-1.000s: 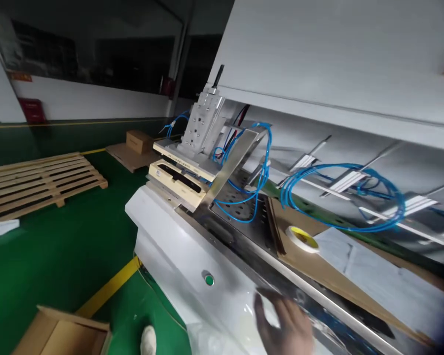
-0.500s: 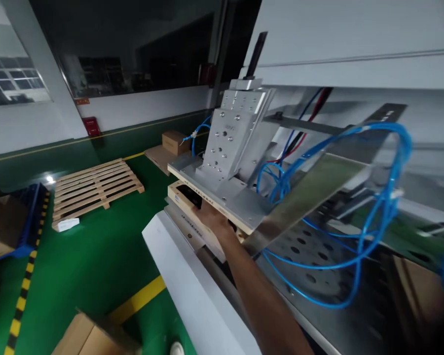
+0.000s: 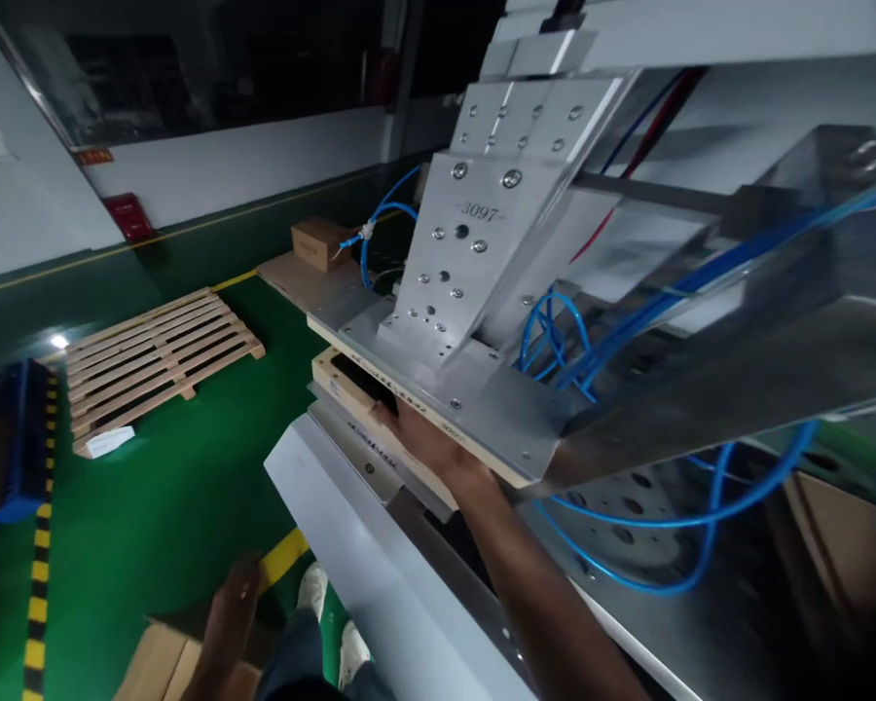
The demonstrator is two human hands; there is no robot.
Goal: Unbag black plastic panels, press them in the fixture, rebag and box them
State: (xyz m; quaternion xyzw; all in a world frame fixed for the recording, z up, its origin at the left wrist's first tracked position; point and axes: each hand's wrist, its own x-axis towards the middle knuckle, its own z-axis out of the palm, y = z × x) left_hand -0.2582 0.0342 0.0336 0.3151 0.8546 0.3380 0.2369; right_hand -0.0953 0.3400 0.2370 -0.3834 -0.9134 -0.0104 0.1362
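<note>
My right hand (image 3: 429, 438) reaches into the narrow gap between a metal upper plate (image 3: 482, 394) with a cream underside and a cream-coloured lower fixture block (image 3: 350, 387). Its thumb side shows by the block's front edge; the other fingers are hidden in the gap. A dark recess or part (image 3: 361, 375) lies in the block just ahead of the fingers. Above stands a silver bolted bracket (image 3: 474, 219) marked 3097. My left hand (image 3: 237, 589) hangs low on the left, over an open cardboard box (image 3: 157, 662). In the dim light its fingers cannot be made out.
Blue air hoses (image 3: 649, 521) loop to the right of the plate. A slanted white machine cover (image 3: 380, 574) runs along the front. On the green floor are a wooden pallet (image 3: 164, 360), a blue crate (image 3: 18, 428) and a small carton (image 3: 319, 243).
My view has moved closer to the machine and turned slightly right. My left hand has come into view at lower left. The right hand stays in the gap.
</note>
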